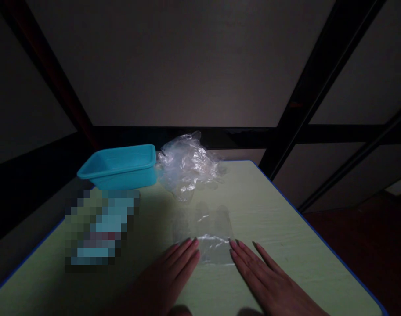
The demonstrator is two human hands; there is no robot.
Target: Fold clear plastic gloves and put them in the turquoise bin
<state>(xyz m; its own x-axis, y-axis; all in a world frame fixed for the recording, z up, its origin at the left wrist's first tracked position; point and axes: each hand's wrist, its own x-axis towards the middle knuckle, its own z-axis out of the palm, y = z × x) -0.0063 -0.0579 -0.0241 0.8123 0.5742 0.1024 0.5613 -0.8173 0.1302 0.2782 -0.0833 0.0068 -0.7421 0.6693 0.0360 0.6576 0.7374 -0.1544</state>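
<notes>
A thin clear plastic piece [213, 228], shaped like a disposable glove, lies flat on the pale green table [272, 210]. My left hand [169, 274] rests at its lower left, palm down, fingers stretched out and fingertips on the plastic. At its right edge lies my right hand [266, 274], also palm down with fingers extended and tips touching the film. Neither hand grips anything. Behind the flat piece sits a crumpled heap of clear plastic [190, 162].
A turquoise rectangular basin [128, 175] stands at the table's back left. In front of it lies a pixelated, blurred-out object [104, 228]. The table has a blue edge, and a grey panelled wall [187, 66] rises behind it.
</notes>
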